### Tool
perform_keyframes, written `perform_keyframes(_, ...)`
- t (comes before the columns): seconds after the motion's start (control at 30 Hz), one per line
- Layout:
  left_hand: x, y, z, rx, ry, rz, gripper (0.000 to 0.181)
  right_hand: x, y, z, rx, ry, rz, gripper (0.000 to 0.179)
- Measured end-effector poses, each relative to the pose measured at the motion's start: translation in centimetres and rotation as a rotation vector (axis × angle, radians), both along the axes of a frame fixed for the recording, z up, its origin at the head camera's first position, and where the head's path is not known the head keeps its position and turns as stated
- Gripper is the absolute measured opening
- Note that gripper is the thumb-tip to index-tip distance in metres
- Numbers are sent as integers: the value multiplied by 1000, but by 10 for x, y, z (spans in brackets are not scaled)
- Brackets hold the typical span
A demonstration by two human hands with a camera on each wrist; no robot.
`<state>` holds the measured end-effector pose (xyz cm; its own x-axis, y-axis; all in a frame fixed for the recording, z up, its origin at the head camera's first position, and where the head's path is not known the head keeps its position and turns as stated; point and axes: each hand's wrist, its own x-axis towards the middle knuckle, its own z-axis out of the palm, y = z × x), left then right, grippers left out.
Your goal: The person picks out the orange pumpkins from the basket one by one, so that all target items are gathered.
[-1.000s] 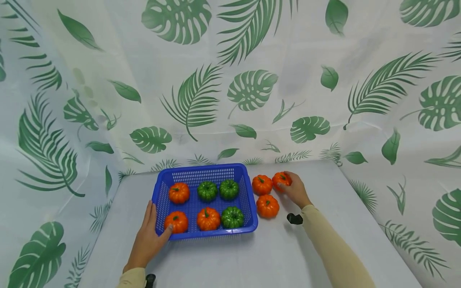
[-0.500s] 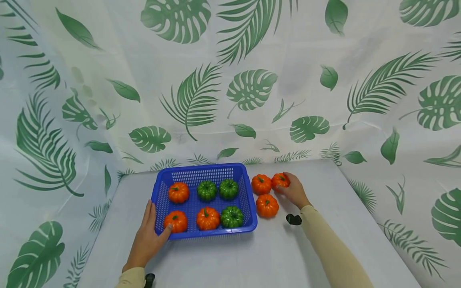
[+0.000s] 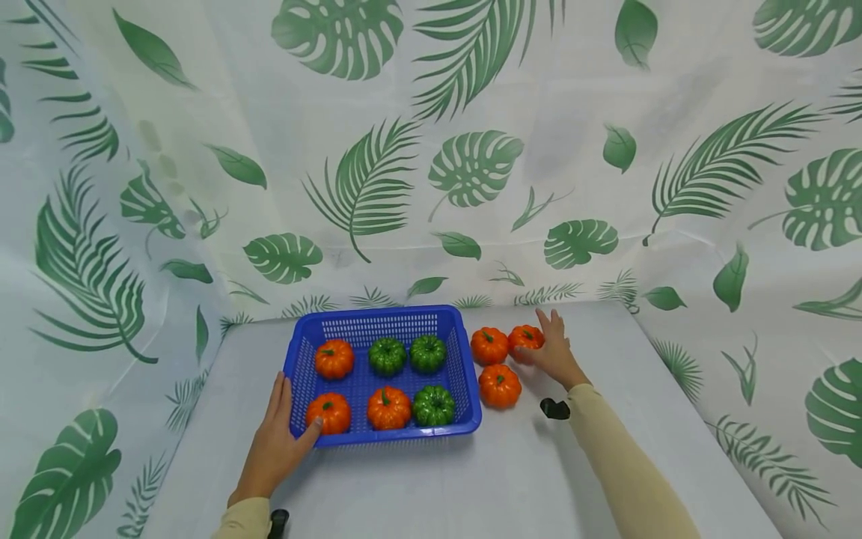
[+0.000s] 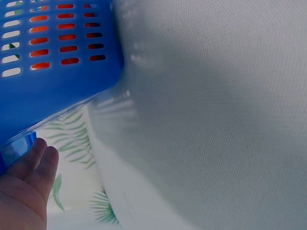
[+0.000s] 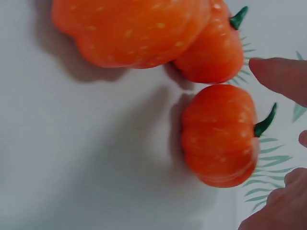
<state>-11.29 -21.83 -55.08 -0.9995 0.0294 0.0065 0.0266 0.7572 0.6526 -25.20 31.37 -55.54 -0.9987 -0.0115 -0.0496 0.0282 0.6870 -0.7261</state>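
Observation:
Beside an orange pumpkin (image 3: 524, 339) on the table, my right hand (image 3: 558, 355) has its fingers raised and spread. In the right wrist view, that pumpkin (image 5: 220, 136) stands upright, stem up, between the parted finger and thumb. Two more orange pumpkins sit close by, one left of it (image 3: 490, 346) and one in front (image 3: 500, 386). My left hand (image 3: 272, 442) holds the front left corner of a blue basket (image 3: 397, 440), thumb over the rim and fingers along the outer side. Inside the basket are three orange pumpkins (image 3: 388, 409) and three green pumpkins (image 3: 434, 406).
The white table (image 3: 438, 494) extends in front of the basket and to the right of the loose pumpkins. A white curtain (image 3: 485, 269) with green leaf prints hangs behind the table and along both sides.
My right hand has let go of the rightmost loose pumpkin, its fingers lifting and spreading off it. That pumpkin stays beside the other two. My left hand keeps its place on the basket.

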Motion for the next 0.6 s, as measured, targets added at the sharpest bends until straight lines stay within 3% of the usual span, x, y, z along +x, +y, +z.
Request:
perform_keyframes(0.4, -2, -1, -5, 13, 42, -14, 103, -2, -10, 31, -16, 93, 39, 107)
perform_keyframes(0.6, -3, -2, -4, 13, 31, -12, 102, -2, -18, 46, -44, 75, 80, 109)
